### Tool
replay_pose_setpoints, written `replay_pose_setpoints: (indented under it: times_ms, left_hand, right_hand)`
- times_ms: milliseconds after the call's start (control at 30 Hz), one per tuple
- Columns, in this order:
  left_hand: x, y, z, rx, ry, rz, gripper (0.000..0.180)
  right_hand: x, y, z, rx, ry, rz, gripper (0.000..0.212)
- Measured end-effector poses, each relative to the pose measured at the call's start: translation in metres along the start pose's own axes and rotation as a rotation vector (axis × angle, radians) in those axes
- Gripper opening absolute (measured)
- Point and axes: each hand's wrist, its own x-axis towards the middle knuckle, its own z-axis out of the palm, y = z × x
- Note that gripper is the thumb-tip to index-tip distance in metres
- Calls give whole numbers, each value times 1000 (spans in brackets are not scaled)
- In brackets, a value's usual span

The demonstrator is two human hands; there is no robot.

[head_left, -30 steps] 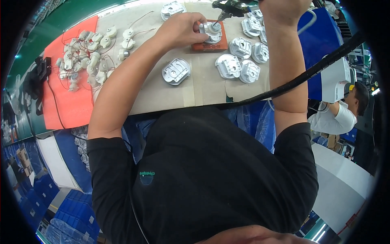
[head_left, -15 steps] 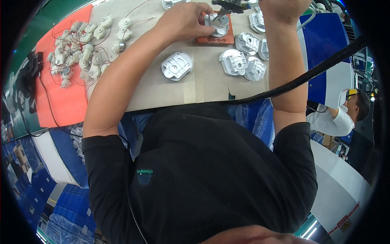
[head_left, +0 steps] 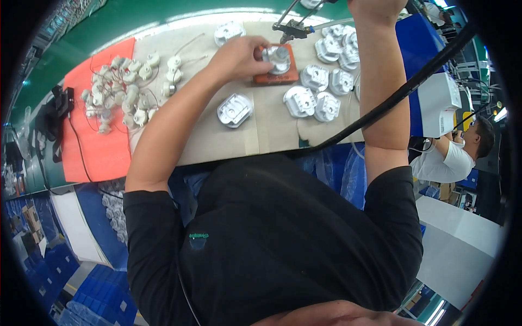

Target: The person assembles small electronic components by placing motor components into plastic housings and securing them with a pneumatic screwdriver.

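My left hand (head_left: 243, 58) reaches to the bench's far part, its thumb and fingertips closed on the side of a white plastic housing (head_left: 279, 66). That housing sits on an orange-red fixture block (head_left: 275, 80), with a greyish round part on its top. Just above it hangs a dark metal tool head (head_left: 293, 30) on thin rods, its tip pointing down toward the housing. My right hand (head_left: 377, 10) is raised at the upper edge, right of the tool head. Its fingers are cut off by the picture's edge, so what they hold is hidden.
Several similar white housings (head_left: 328, 106) lie right of the block; one single housing (head_left: 235, 110) lies nearer me. Small cream motors with wires (head_left: 130, 95) are heaped on an orange sheet (head_left: 81, 157) at left. A thick black cable (head_left: 391, 103) crosses my right forearm. Another person (head_left: 454, 157) works at right.
The view has tilted, so the bench lies lower in the picture and more of its far edge shows. My left hand stays at the housing on the block; my right hand remains raised.
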Motion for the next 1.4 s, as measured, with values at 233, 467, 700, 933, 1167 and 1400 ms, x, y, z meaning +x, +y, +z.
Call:
replay_pose_setpoints:
  times_ms: [233,467,700,933,1167,1400]
  left_hand:
    - [-8,13,-2,18,-11,-24,46]
    - [-5,23,-3,91,-36,-33,38]
    - [-1,17,-5,92,5,79,44]
    - [-24,29,-31,-27,132,167,42]
    - [-149,31,-104,-188,693,80,50]
    - [-416,-39,-107,-67,1501,-551,37]
  right_hand:
    - [43,-26,-3,-174,23,51,32]
    - [51,-26,-24,-247,3,87,32]
    - [-62,-3,-57,-329,125,-430,18]
    - [-119,115,-134,-916,-292,623,61]
    - [-64,245,-121,-1176,-660,714,112]
    - [-58,306,-129,-1049,-810,819,80]
